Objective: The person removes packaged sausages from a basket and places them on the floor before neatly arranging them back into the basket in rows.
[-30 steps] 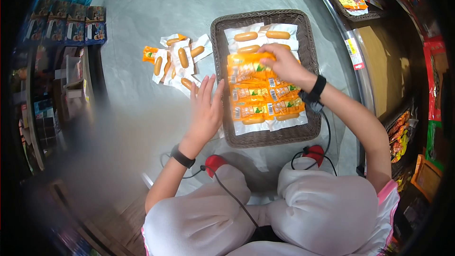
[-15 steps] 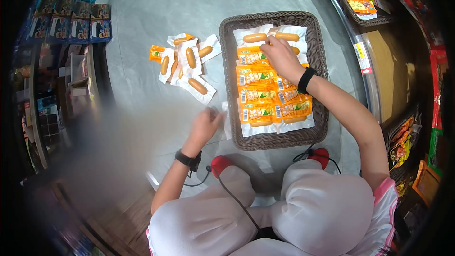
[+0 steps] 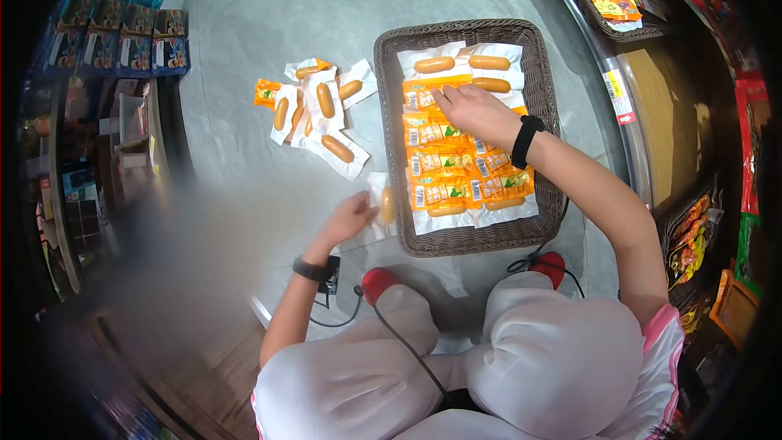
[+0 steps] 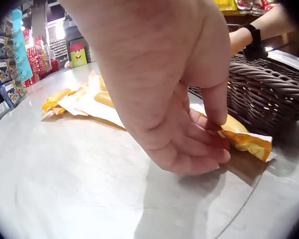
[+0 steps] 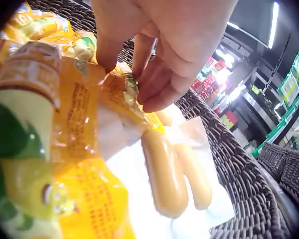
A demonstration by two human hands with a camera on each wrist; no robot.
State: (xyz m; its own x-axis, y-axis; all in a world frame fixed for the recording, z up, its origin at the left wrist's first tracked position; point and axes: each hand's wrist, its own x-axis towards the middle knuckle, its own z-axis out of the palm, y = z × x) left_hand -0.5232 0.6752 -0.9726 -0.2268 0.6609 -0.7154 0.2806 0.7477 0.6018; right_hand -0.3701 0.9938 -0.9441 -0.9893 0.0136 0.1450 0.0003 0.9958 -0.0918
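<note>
My left hand (image 3: 349,218) is beside the wicker basket's left wall, pinching the edge of a packaged sausage (image 3: 387,204) just above the floor. In the left wrist view the thumb and fingers (image 4: 204,159) meet at the pack, whose orange printed side (image 4: 251,145) shows below the sausage. Inside the brown wicker basket (image 3: 388,147), my right hand (image 3: 482,114) pinches an orange sausage pack (image 3: 419,98) lying printed side up in the left column. The right wrist view has its thumb and fingertips on the orange wrapper (image 5: 120,94). Rows of orange packs (image 3: 440,165) fill the basket below it.
On the floor left of the basket lies a loose pile of sausage packs (image 3: 326,102), mostly clear side up. Shelves with blue packages (image 3: 122,33) stand at the left. Shelving with another basket (image 3: 643,33) runs along the right. Cables (image 3: 521,265) trail near the feet.
The right hand has laid an orange pack in the basket's left column and shifted slightly left and down. The left hand has left the basket rim and taken hold of the sausage pack beside it.
</note>
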